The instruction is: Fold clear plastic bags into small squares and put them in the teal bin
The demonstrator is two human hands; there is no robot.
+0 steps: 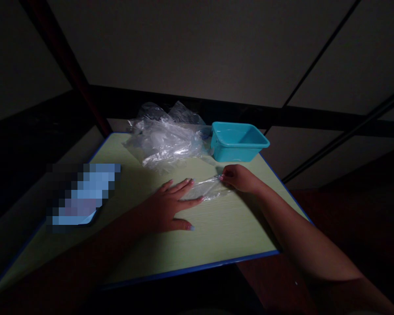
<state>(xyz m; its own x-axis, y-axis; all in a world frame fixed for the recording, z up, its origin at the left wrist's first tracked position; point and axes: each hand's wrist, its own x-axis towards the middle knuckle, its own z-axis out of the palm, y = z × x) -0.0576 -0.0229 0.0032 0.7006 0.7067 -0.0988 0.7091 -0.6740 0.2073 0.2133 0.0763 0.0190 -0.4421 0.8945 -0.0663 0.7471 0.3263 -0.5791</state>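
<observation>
Head view: the left hand (167, 208) lies spread-fingered on one end of a clear plastic bag (212, 188) on the table (216, 238); the right hand (239, 178) pinches the other. It looks partly smoothed; the clear plastic heap (174, 142) behind remains crumpled.

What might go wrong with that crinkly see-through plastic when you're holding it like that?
The clear plastic bag might crease or tear if the right hand, pinching one end, pulls while the left hand lies at the other.

The turquoise bin sits near the table's far right corner, so a bump might tip it off.
</observation>
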